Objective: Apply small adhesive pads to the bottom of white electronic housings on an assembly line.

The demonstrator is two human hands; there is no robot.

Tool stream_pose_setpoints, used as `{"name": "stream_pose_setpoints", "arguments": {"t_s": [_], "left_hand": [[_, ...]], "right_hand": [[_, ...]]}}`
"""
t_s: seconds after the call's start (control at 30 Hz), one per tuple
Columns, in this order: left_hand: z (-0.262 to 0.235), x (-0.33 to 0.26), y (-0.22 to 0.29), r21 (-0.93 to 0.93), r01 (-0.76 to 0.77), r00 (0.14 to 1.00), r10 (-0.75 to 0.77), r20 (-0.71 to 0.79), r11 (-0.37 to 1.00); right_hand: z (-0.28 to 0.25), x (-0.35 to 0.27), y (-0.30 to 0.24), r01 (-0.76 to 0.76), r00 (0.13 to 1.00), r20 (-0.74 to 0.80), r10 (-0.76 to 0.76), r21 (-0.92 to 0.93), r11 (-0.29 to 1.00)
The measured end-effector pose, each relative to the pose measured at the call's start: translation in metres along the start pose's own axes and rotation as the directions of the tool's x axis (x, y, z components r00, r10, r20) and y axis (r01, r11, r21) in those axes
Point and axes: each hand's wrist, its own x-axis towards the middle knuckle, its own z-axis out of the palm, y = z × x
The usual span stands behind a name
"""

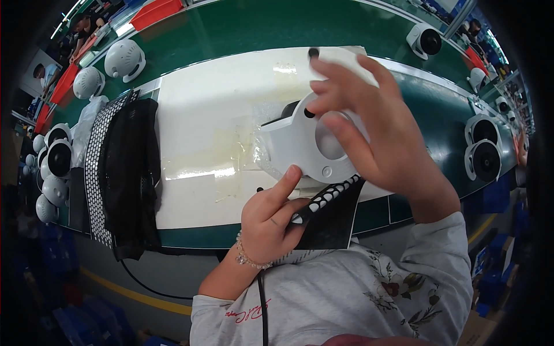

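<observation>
A white plastic housing with a round recess lies tilted on bubble wrap in front of me. My left hand grips a black sheet with rows of round holes along its near side; one outstretched finger touches the housing's lower edge. Over the housing hovers my right hand, blurred, fingers apart. One small black round pad shows by a fingertip above the housing. Another black round pad is at a farther fingertip; whether either sticks to the skin is unclear.
A white work sheet covers the green bench. Black hole-punched material is piled at left. White round devices crowd the left edge; more devices stand at right. A red bin sits at the back. Other people are far left.
</observation>
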Motion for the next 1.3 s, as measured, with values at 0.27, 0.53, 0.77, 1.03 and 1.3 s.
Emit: {"name": "stream_pose_setpoints", "arguments": {"t_s": [0.27, 0.53, 0.77, 1.03, 1.3], "left_hand": [[0.001, 0.000, 0.005, -0.024, 0.086, 0.996, -0.087, -0.036, 0.996], [0.004, 0.001, 0.004, -0.015, 0.071, 0.994, -0.072, -0.086, 0.997], [0.004, 0.004, 0.004, -0.014, 0.039, 0.993, -0.041, -0.108, 0.999], [0.003, 0.004, 0.004, 0.005, 0.050, 0.991, -0.049, -0.122, 0.999], [0.004, 0.004, 0.004, -0.024, 0.071, 0.986, -0.074, -0.148, 0.997]], "right_hand": [[-0.001, -0.029, 0.003, 0.045, 0.997, -0.059, -0.050, -0.076, 0.996], [0.014, -0.045, -0.002, -0.132, 0.989, 0.083, 0.121, 0.141, 0.981], [0.019, -0.046, -0.003, -0.170, 0.985, 0.062, 0.161, 0.173, 0.970], [0.017, -0.045, -0.004, -0.122, 0.990, 0.069, 0.123, -0.018, 0.992], [0.020, -0.067, 0.002, 0.036, 0.999, 0.021, -0.033, -0.205, 0.978]]}}
